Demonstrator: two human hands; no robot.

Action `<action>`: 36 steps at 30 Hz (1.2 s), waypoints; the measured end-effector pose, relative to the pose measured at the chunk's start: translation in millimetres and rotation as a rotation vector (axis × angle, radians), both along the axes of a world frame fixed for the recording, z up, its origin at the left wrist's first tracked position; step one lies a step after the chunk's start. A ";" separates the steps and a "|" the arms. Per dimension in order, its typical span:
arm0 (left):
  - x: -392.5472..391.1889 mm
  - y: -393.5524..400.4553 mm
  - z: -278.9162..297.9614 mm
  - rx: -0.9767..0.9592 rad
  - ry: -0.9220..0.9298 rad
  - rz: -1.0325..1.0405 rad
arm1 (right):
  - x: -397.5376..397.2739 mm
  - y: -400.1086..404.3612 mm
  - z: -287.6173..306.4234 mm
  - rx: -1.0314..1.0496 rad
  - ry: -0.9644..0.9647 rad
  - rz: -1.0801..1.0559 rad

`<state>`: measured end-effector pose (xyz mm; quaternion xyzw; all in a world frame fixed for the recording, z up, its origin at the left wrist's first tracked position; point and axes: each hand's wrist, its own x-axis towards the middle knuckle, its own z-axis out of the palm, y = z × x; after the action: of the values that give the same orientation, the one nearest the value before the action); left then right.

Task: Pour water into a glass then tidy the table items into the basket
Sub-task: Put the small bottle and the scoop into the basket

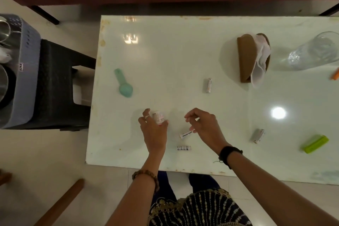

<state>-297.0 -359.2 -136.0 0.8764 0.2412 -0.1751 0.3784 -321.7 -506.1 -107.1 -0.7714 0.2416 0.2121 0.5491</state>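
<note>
Hiding small jar (159, 118) behind left hand (155, 130)

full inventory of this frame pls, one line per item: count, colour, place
Glossy table: 1, white, centre.
Plastic scoop: 1, mint green, table left.
Napkin holder with cloth: 1, brown and white, far right.
Clear glass: 1, transparent, far right edge.
Small tube: 1, white, mid table.
Heybright tube: 1, white, in right hand.
Small clear jar: 1, in left hand.
Green box: 1, lime, near right.
Grey basket: 1, on black stool, left.
Left hand; right hand: near edge.
</note>
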 end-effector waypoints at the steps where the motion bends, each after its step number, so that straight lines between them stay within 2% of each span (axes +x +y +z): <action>1: 0.9 2.7 0.5 -0.056 -0.010 0.037 | 5.7 7.0 0.2 0.005 -0.011 0.015; 4: 6.5 16.4 5.0 -0.169 -0.053 0.130 | 26.8 30.4 2.1 0.003 -0.036 0.075; 9: 24.7 60.1 16.9 -0.209 -0.154 0.161 | 80.5 82.3 2.5 -0.067 -0.114 0.125; 15: 49.1 119.4 24.3 -0.233 -0.197 0.123 | 144.3 154.1 -12.0 -0.335 -0.146 0.238; 18: 59.4 146.4 27.3 -0.224 -0.223 0.077 | 154.5 179.0 -19.1 -0.537 -0.118 0.358; 21: 68.4 171.2 28.2 -0.221 -0.221 0.052 | 153.8 192.4 -25.3 -0.616 -0.102 0.382; 26: 82.8 212.5 44.1 -0.242 -0.207 0.105 | 153.0 211.9 -15.3 -0.533 -0.100 0.230; 30: 98.1 254.3 73.1 -0.263 -0.314 0.208 | 161.9 259.4 19.7 -0.404 -0.269 0.070; 33: 113.0 297.3 95.1 -0.124 -0.475 0.293 | 178.1 315.1 56.4 -0.275 -0.443 0.094; 36: 126.4 338.8 104.8 -0.011 -0.536 0.323 | 198.4 369.7 78.1 -0.278 -0.563 0.200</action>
<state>-170.7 -20.3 -31.1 0.8396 0.2678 0.1232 0.4562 -123.3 -136.4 -29.0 -0.8872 0.0300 0.0085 0.4602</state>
